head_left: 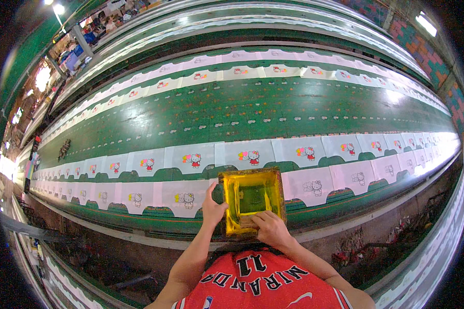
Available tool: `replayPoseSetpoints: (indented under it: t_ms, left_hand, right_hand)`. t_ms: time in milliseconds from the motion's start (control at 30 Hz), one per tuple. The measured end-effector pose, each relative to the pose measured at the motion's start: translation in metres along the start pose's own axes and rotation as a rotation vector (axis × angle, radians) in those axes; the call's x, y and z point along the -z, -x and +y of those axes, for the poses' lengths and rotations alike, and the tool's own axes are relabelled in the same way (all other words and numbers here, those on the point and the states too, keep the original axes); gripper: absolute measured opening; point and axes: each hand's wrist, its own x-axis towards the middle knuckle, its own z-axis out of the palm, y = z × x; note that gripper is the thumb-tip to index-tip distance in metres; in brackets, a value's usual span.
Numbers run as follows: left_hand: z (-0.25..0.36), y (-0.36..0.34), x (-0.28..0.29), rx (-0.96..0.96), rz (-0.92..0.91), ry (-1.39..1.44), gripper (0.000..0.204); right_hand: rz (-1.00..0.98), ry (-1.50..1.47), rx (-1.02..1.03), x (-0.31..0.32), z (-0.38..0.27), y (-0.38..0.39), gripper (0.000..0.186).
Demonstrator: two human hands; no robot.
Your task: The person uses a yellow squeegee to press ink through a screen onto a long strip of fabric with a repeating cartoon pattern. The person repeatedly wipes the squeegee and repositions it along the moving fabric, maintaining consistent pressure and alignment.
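A square printing screen (251, 175) with yellow ink inside rests over the near row of pale pink cut fabric pieces (307, 185) on the long green table (252, 113). My left hand (212, 206) grips the screen's left edge, fingers at its outer side. My right hand (270, 226) is closed on a wooden squeegee (248, 221) at the front of the screen's inside. Pieces to the left in that row bear cartoon cat outlines with yellow patches; a row of pale blue pieces (288, 149) behind carries coloured cat prints.
Two further rows of printed pieces (216, 74) run along the table's far side, with parallel tables (206, 33) beyond. A metal rail (319, 238) borders the near edge. Another table with pieces (423, 273) lies at lower right. Posts (82, 41) and clutter stand at upper left.
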Motion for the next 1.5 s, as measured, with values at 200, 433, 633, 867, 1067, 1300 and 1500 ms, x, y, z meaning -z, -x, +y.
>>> replayPoseSetpoints:
  t_ms: [200, 433, 633, 867, 1067, 1300, 1500]
  left_hand:
    - [0.016, -0.002, 0.006, 0.065, -0.045, -0.04, 0.084]
    - [0.004, -0.001, 0.002, -0.031, 0.001, -0.092, 0.085]
    - [0.036, 0.0, 0.011, 0.154, -0.127, -0.063, 0.083]
    - [0.016, 0.0, 0.007, 0.072, -0.056, -0.066, 0.086]
    - [0.026, -0.002, 0.01, 0.177, -0.129, -0.042, 0.085]
    - [0.021, -0.003, 0.01, 0.211, -0.155, -0.034, 0.086]
    - [0.024, 0.0, 0.006, 0.16, -0.111, -0.002, 0.087]
  right_hand:
    - [0.005, -0.029, -0.042, 0.002, -0.004, -0.002, 0.033]
    - [-0.077, -0.057, -0.032, 0.015, -0.012, 0.001, 0.04]
    - [0.015, 0.056, 0.058, -0.019, 0.013, 0.012, 0.046]
    - [0.058, 0.028, 0.002, -0.005, 0.044, -0.086, 0.029]
    - [0.055, 0.015, -0.067, 0.002, 0.06, -0.121, 0.023]
    - [0.041, -0.002, 0.06, -0.01, 0.013, -0.036, 0.027]
    - [-0.022, -0.006, 0.01, 0.012, 0.026, -0.073, 0.022]
